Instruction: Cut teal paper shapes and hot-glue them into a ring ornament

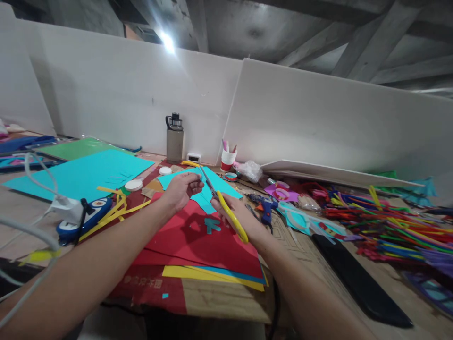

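Above the red paper, the right hand grips the yellow-handled scissors, beside the left hand; whether its curled fingers pinch something, I cannot tell. Cutting seems in hand, and the next move calls for fingers kept clear of the blades.

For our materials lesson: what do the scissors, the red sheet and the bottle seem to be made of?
Scissors: metal-looking blades, grey with a slight sheen; yellow handles, smooth, evenly coloured, probably plastic.
Red sheet: matte, thin, straight-edged, so likely paper or thin card.
Bottle: smooth, grey-brown, seemingly see-through body, suggesting plastic, though tinted glass cannot be ruled out.
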`<state>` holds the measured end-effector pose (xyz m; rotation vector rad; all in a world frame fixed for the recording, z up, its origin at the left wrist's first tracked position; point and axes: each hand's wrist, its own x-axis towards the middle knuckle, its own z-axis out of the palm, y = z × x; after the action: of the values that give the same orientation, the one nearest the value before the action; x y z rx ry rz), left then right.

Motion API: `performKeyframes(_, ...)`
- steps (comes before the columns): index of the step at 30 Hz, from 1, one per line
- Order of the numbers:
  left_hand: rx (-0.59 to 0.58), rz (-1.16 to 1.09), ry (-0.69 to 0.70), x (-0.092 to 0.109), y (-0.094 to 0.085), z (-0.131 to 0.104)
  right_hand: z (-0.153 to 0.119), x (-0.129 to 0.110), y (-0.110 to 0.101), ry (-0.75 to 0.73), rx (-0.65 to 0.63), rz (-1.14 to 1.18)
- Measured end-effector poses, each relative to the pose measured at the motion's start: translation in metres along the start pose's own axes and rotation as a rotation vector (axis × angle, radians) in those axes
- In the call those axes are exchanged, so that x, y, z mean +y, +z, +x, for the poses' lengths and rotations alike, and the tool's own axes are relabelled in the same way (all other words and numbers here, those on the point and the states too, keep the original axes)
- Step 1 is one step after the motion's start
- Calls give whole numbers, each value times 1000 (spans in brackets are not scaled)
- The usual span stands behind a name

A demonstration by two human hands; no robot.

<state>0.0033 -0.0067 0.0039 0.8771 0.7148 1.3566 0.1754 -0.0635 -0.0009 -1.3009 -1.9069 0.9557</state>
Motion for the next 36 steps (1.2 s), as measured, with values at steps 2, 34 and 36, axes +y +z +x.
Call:
performKeyframes(2, -6, -3, 6, 0, 0, 0, 0, 1, 1, 1, 1, -4)
performKeyframes(34, 10, 30, -18, 4, 4, -5, -4, -4, -4, 23, 18, 2)
performKeyframes(36, 10, 32, -20, 4, 3, -4, -4, -4, -4, 22, 20, -2)
